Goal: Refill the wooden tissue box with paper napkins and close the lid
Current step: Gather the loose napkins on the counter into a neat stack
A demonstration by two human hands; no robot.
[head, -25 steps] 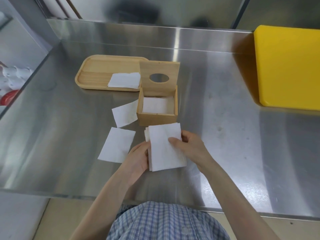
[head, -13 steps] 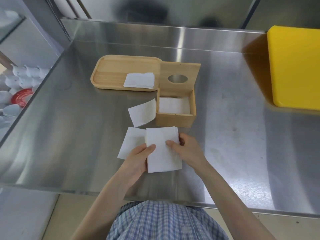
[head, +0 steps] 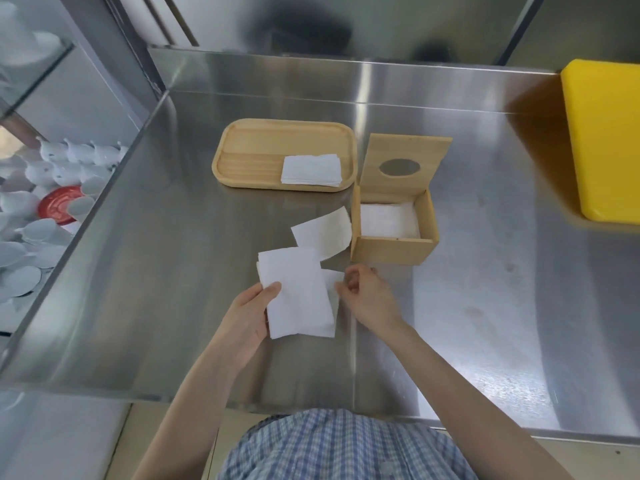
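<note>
the stack (head: 297, 292) of napkins is loose and pinched at only one edge, so the sheets could fan out or slip down onto the counter (head: 485, 306) if the grip slackens; a skewed stack would also likely catch on the rim of the box (head: 393, 249) and crumple rather than drop flat. the propped lid (head: 403, 166) stands upright on the far side of the box and a knock from a hand going in could tip it shut too soon. the left hand (head: 247, 318) has its thumb closed over the near left edge of the stack, fingers underneath, holding it just above the counter. the right hand (head: 367, 296) is loosely curled, fingers part open, right beside the stack's right edge and seemingly holding nothing; whether it touches the sheet (head: 332, 285) peeking out beneath is unclear. one napkin (head: 322, 232) lies loose just left of the box, which already has napkins inside, and more sit on the tray (head: 256, 154) further off.
</note>
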